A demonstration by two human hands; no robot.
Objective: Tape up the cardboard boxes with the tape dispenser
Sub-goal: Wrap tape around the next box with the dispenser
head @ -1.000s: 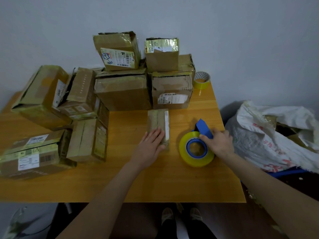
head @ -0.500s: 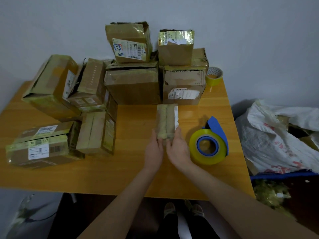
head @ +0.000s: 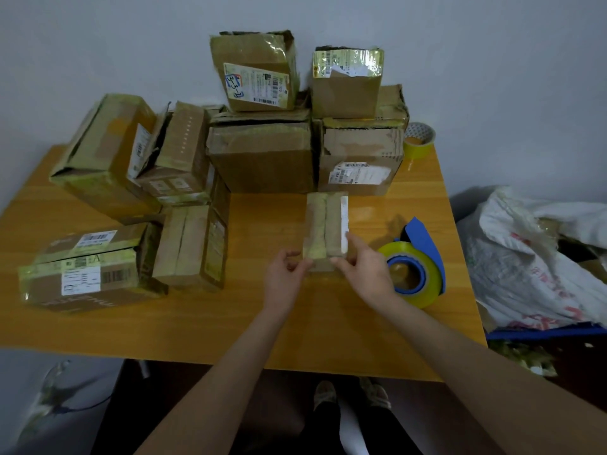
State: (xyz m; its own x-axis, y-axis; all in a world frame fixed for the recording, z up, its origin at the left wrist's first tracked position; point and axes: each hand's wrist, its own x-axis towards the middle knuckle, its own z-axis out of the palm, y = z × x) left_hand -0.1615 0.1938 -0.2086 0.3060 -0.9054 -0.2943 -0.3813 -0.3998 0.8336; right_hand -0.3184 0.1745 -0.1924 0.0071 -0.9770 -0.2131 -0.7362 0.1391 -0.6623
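Both hands work the near end of the small cardboard box (head: 325, 224), which lies mid-tabletop (head: 230, 326). The left hand (head: 285, 274) pinches its near-left corner and the right hand (head: 365, 272) grips the near-right one. The tape dispenser (head: 415, 274) lies just right of the box, unheld. I'd press the flaps flush and square before reaching for it.

Matt brown cardboard boxes (head: 262, 159) – glossy tape strips – on a smooth varnished wood table (head: 230, 323)
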